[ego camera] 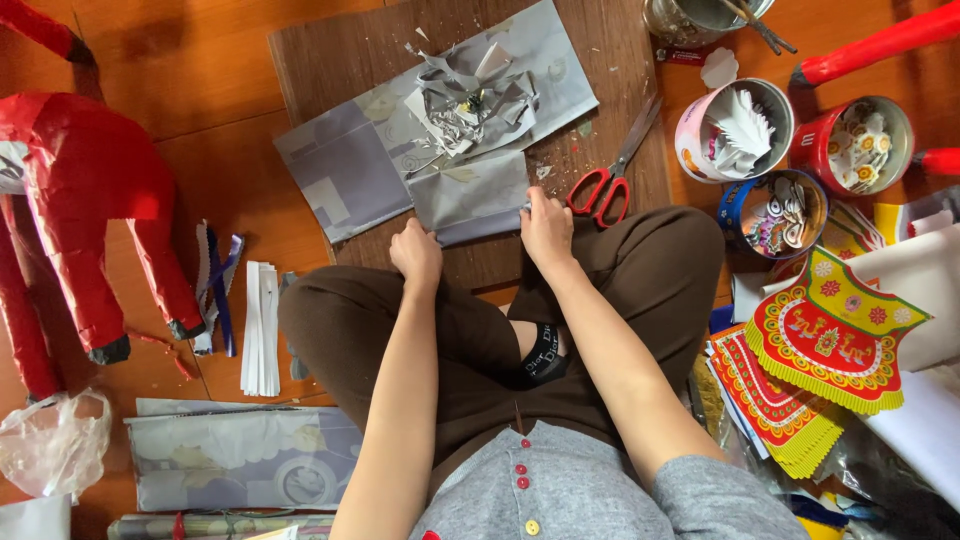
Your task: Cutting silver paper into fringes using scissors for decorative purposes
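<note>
We see the left hand [416,255] and the right hand [546,226] both closed on the near edge of a folded grey paper sheet [470,197], which lies on a dark wooden board [330,55] before the crossed legs. Red-handled scissors [604,180] lie just beside the right hand, with a heap of paper scraps [468,100] beyond the sheet

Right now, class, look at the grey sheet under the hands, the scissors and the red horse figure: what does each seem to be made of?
Grey sheet: thin paper, matte; it folds sharply and lies flat.
Scissors: dull metal blades, glossy red handles, probably plastic.
Red horse figure: wrinkled red paper skin, likely over a frame; the core is hidden.
</note>
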